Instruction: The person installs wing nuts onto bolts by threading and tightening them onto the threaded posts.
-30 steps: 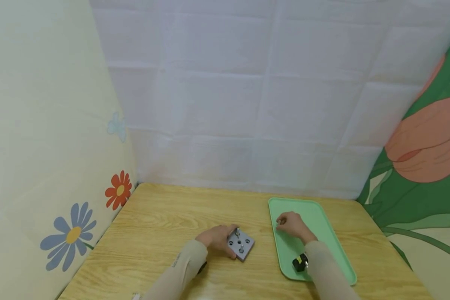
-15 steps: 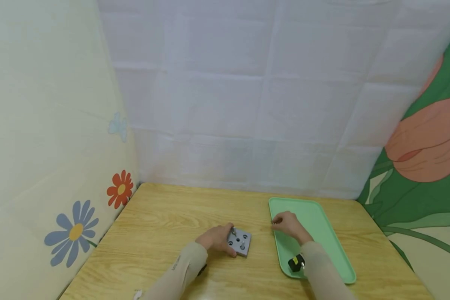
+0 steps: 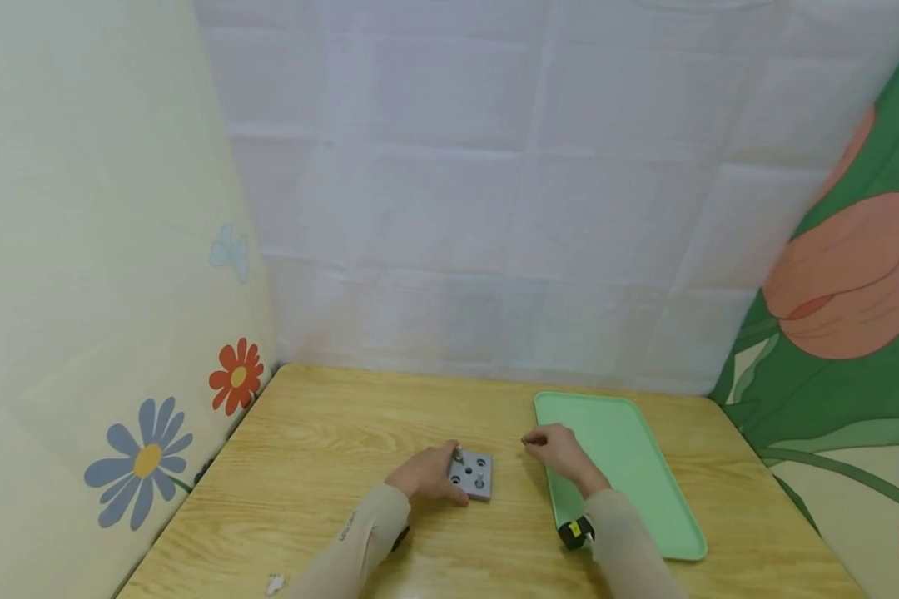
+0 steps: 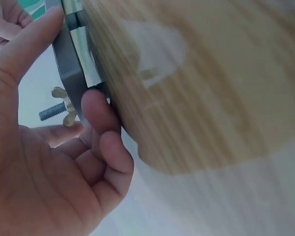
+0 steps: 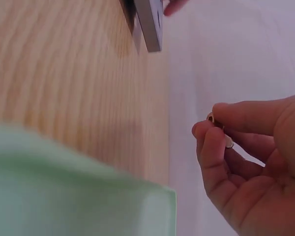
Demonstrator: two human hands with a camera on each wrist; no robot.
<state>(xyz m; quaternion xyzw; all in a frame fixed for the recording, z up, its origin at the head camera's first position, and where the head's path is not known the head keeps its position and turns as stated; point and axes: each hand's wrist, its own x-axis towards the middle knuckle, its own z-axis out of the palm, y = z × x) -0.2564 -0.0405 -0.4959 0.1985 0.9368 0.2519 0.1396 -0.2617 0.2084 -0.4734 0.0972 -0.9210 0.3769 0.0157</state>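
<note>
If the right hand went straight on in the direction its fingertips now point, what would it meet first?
For the right hand, probably the wooden table, short of the gray plate; the hand's height is unclear, so the plate might come first.

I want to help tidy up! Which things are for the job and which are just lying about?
Probably for the job:
grey plate, in the left grip
bolt with wing nut
small metal piece, in the right grip
green tray, perhaps for parts

Probably not:
white thing, too unclear to name
red flower, just decoration
</note>
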